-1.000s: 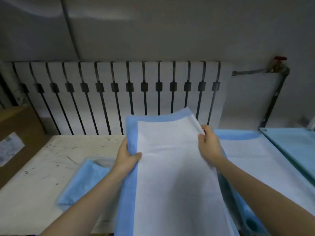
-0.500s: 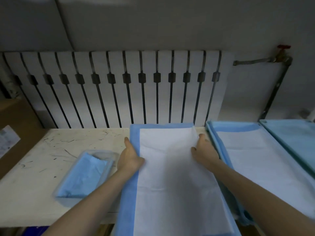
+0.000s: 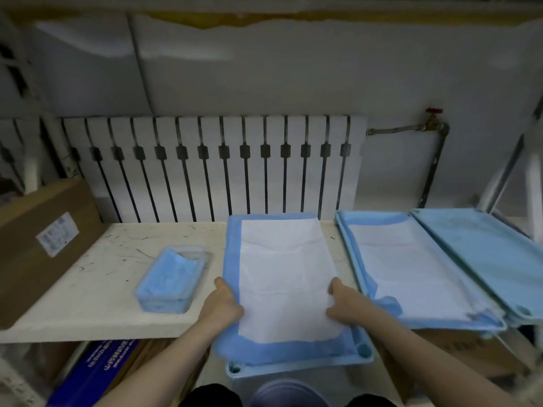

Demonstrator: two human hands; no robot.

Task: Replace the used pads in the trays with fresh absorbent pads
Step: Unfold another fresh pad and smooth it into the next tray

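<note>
Seating a blue-bordered white absorbent pad (image 3: 282,274)
Left hand (image 3: 223,304) and right hand (image 3: 343,304) pinch its side edges to lay it flat (and square) in the pale blue plastic tray (image 3: 293,370).

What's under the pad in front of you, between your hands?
A light blue tray: only its near rim and corners show beyond the pad. The pad covers the tray floor, so anything lying beneath is hidden.

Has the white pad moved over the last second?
Yes. The white pad came down: its far edge, earlier overlapping the radiator's slats, now lies flat below the radiator's base.
</note>
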